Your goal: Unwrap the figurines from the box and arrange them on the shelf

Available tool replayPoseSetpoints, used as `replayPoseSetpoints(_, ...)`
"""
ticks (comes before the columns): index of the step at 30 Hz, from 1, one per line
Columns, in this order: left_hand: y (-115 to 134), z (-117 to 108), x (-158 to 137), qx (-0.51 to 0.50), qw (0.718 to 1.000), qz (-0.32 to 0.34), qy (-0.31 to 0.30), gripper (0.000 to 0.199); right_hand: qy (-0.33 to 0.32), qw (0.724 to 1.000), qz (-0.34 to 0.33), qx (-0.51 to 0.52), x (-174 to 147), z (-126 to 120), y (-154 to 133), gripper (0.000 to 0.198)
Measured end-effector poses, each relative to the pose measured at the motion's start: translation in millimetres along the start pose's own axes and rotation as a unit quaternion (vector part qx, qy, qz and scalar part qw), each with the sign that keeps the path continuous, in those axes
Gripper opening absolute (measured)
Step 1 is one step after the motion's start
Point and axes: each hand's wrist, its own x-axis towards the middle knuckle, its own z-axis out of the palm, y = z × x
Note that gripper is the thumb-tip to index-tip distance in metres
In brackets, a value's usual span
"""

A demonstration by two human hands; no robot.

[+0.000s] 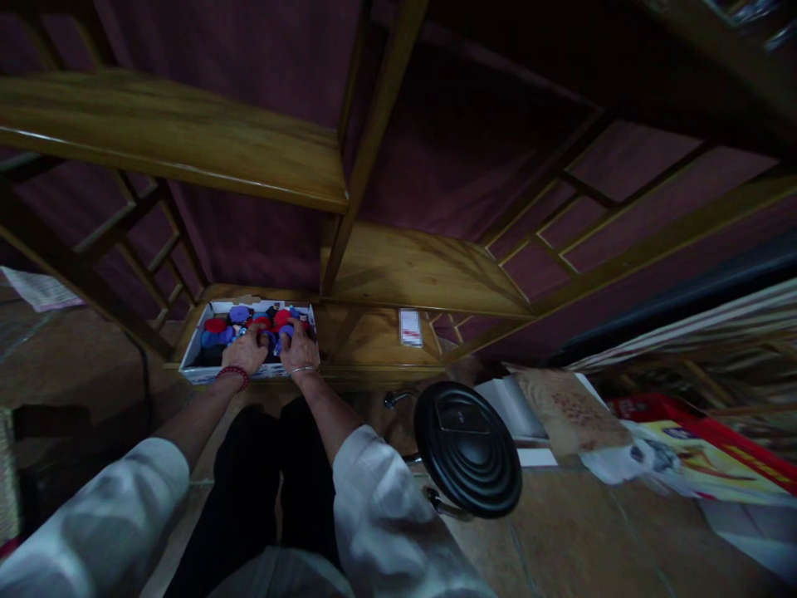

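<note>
A long white cardboard box (188,353) sits on the lowest shelf at the left. Inside it lie small rounded items, among them a red one (216,325), a blue-purple one (239,314) and dark pieces; their kind is too small to tell. My left hand (247,349), with a red beaded bracelet at the wrist, reaches over the front wall, its fingers curled among the items. What they hold is hidden. Close beside it, my right hand (300,347), wearing a pale bangle, has its fingers bent round a purple rounded item (286,330).
A wooden shelf unit (429,266) with stepped boards stands before me. On its low board lies a white card (410,327). To the right are a round black stool (468,448), papers (560,407) and a red-and-yellow package (716,453) on the tiled floor.
</note>
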Motion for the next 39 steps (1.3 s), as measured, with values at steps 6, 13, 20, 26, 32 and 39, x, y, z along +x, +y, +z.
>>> replayPoseSetpoints(6,-2,1,2,0.004,1.000,0.016,-0.021,0.046,-0.036,0.998,-0.055,-0.006,2,2,4,0.031)
replayPoseSetpoints(13,-8,10,8,0.012,0.998,0.064,-0.014,0.049,-0.064,0.996,0.048,-0.029,9,4,2,0.047)
replayPoseSetpoints(20,-10,11,9,-0.005,0.998,0.063,-0.019,0.049,-0.079,0.994,0.068,0.018,17,4,4,0.045)
replayPoseSetpoints(26,-8,11,8,-0.004,0.997,0.068,-0.033,0.038,-0.084,0.996,0.027,-0.004,20,1,-5,0.040)
replayPoseSetpoints(32,-8,12,7,-0.012,0.998,0.065,-0.019,0.037,-0.090,0.996,0.007,0.023,23,9,-5,0.045)
replayPoseSetpoints(39,-13,20,12,-0.026,0.998,0.063,-0.001,0.041,-0.088,0.993,0.052,0.052,27,18,1,0.041)
